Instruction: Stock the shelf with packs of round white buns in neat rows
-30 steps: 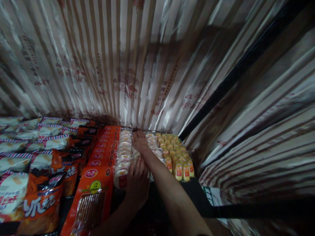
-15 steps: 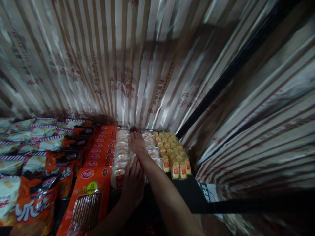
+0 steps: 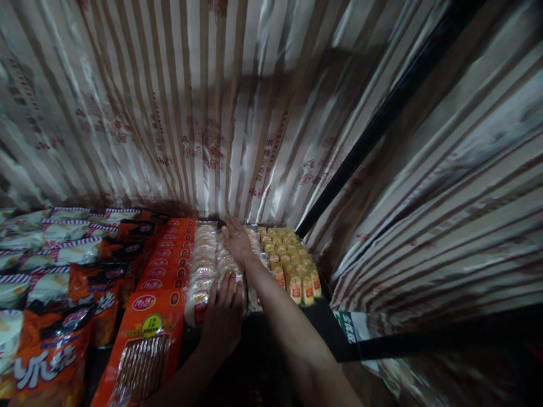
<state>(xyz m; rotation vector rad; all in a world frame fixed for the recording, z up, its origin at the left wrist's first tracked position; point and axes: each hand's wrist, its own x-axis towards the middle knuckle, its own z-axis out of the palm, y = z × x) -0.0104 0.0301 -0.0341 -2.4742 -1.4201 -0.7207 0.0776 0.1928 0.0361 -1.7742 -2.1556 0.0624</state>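
While both hands are on the middle row of clear-wrapped pale packs (image 3: 226, 257), lower centre of frame, they sit at different depths. Left hand (image 3: 223, 316) is at the row's near end: fingers straight, slightly apart, laid over the front pack, thumb hidden. Right hand (image 3: 237, 243) is farther back, fingers extended toward the rear end of the same row, palm down, nothing pinched between the fingertips that shows. Can't tell how hard either one presses. Right forearm (image 3: 292, 328) crosses from the lower right and covers part of the right-hand pale row (image 3: 255, 242). Left-hand pale row (image 3: 202, 271) is just beside the left hand, lined up front to back. Small yellow packs (image 3: 292, 265) stand in tight rows right of centre. Left of the pale rows: overlapping orange-red stick-snack packs (image 3: 146, 325), then orange-and-black snack bags (image 3: 51, 362) and white striped-edge bags (image 3: 80, 249) at lower left. All of it is on a black shelf (image 3: 314, 322). Striped sheeting (image 3: 190, 102) fills the upper frame; a black pole (image 3: 373, 135) runs diagonally to upper right.
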